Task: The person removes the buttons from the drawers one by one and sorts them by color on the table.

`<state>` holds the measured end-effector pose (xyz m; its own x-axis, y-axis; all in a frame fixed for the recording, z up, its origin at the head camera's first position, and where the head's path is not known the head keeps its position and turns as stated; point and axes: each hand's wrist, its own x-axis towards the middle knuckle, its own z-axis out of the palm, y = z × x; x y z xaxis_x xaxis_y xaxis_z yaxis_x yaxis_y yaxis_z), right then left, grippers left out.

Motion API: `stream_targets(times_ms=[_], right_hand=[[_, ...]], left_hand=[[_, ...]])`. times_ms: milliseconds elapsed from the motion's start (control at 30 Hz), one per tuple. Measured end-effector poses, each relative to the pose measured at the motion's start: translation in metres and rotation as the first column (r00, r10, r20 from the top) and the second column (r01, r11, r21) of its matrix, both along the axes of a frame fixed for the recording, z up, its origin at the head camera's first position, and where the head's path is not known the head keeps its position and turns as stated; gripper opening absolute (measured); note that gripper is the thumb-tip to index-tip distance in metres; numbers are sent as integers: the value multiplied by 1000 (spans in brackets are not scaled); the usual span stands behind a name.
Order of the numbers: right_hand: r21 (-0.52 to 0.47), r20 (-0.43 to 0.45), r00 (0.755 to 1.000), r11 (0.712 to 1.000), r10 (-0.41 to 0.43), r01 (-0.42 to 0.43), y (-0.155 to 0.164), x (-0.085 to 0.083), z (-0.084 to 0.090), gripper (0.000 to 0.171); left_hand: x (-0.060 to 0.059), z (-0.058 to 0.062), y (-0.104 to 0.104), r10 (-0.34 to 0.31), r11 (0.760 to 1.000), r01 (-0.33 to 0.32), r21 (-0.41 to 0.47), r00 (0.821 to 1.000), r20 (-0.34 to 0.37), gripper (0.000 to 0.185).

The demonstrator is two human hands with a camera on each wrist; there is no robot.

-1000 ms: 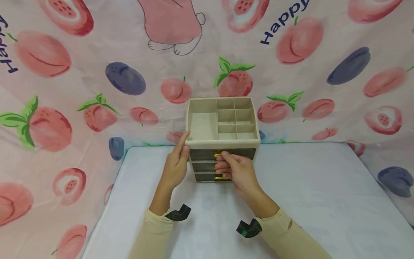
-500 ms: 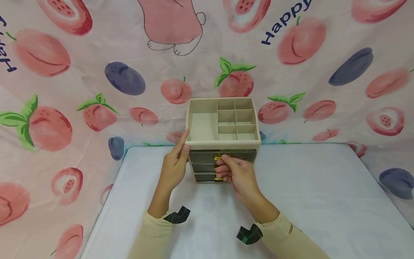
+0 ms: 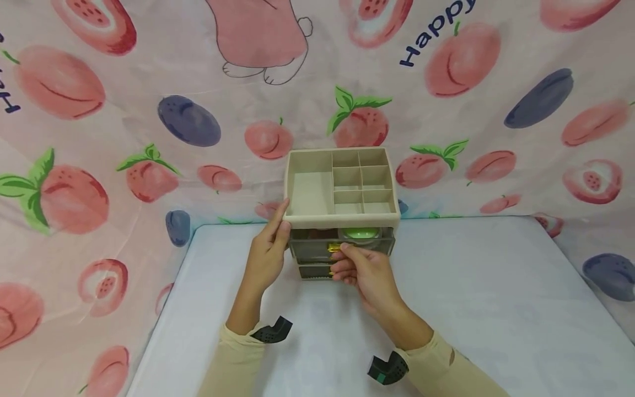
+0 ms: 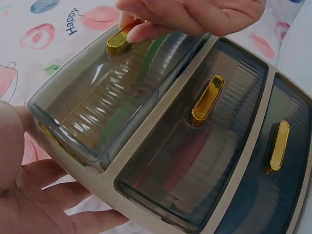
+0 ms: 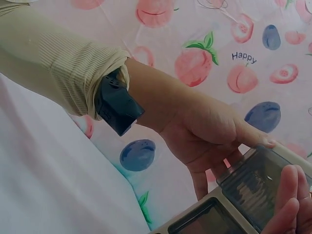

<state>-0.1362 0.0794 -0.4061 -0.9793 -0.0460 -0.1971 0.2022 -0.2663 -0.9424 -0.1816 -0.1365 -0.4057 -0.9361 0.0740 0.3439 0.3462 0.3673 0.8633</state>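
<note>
A cream desktop organizer (image 3: 342,221) with smoky see-through drawers stands at the back of the table. Between thumb and fingers, my right hand (image 3: 369,273) pinches the gold handle (image 3: 334,247) of the top drawer (image 3: 308,247), which is pulled partly out. A round green item (image 3: 361,233) shows inside that drawer on the right. My left hand (image 3: 268,256) rests along the organizer's left side, its fingers extended against the wall. In the left wrist view the middle drawer (image 4: 190,161) and the lowest drawer (image 4: 263,195) are closed; something reddish shows through the middle one.
An open tray tops the organizer, with one large compartment (image 3: 312,193) at left and several small ones (image 3: 347,177) at right. A white cloth (image 3: 496,309) covers the table. Behind hangs a fruit-print cloth (image 3: 278,33). Each wrist bears a black camera (image 3: 273,330).
The top drawer has slid out toward me as my right hand pulled its handle, and the green item inside has come into view. My left hand has stayed at the organizer's side.
</note>
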Motion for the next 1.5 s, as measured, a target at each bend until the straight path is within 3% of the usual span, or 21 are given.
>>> stream_targets(times_ms=[333,633,1000,1500], right_hand=[[-6,4,1000,1000,27,-27,5,4,1,38],[-6,48,999,1000,19,-19,4,10,2,37],[5,56,998,1000,29,-29,3,22,1,32],[-23,71,994,997,82,-80,9,34,-2,29]], left_hand=[[2,3,2,18,1000,-18,2,999,35,47],[15,23,7,3,1000,-5,19,998,59,47],[1,-1,-1,-13,1000,13,20,1000,6,46],[1,2,1,-3,1000,2,28,999,40,47]])
